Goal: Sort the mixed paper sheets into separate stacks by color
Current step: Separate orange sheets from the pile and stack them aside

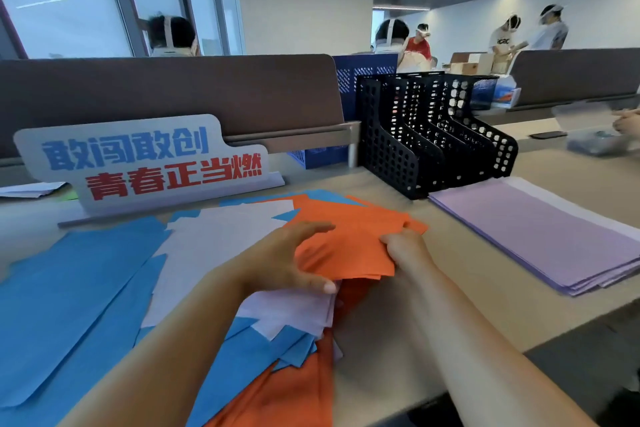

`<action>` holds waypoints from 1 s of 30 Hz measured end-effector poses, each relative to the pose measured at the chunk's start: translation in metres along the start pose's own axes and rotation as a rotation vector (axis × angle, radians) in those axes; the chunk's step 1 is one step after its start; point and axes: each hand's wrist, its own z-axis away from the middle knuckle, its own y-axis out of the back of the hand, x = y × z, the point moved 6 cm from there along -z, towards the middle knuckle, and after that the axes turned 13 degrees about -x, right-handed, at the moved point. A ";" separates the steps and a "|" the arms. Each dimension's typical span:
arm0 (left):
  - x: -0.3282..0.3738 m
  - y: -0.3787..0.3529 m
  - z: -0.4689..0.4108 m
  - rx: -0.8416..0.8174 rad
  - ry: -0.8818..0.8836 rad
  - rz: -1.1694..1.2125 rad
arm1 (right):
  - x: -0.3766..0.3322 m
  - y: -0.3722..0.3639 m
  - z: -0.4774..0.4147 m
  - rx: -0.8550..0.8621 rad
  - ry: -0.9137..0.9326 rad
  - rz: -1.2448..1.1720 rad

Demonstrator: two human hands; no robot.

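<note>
Two hands hold the orange sheets (pixel 349 246) over the mixed pile (pixel 86 288). The right hand (pixel 405 248) pinches the right edge, fingers curled. The left hand (pixel 287 260) cups the left edge. Bare desk (pixel 457 274) lies rightward, nearer the right hand.

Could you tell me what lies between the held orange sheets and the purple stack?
Only bare desk separates the orange sheets from the purple stack, per the head view.
</note>
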 end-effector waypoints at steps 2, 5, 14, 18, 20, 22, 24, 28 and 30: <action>0.003 0.002 0.007 0.116 -0.005 -0.217 | 0.006 -0.012 0.004 -0.077 -0.036 -0.289; 0.001 0.001 0.013 0.316 0.011 -0.437 | 0.003 -0.024 0.010 -0.158 -0.002 -0.483; 0.005 -0.022 0.027 0.518 -0.336 -0.741 | 0.010 -0.005 0.014 -0.122 0.224 0.779; -0.003 -0.026 0.018 0.507 -0.342 -0.783 | 0.024 -0.009 0.014 -0.238 0.198 0.916; -0.006 -0.029 0.012 0.524 -0.384 -0.774 | 0.029 -0.016 0.016 -0.314 0.186 1.027; -0.003 -0.031 0.011 0.532 -0.441 -0.794 | 0.031 -0.020 0.020 -0.333 0.164 1.175; -0.005 -0.033 0.008 0.566 -0.428 -0.814 | 0.034 -0.021 0.021 -0.321 0.108 1.290; -0.017 -0.034 0.004 0.558 -0.254 -0.718 | 0.040 -0.023 0.020 -0.362 0.009 1.309; -0.022 -0.035 0.004 0.540 -0.267 -0.744 | 0.039 -0.022 0.019 -0.361 -0.004 1.293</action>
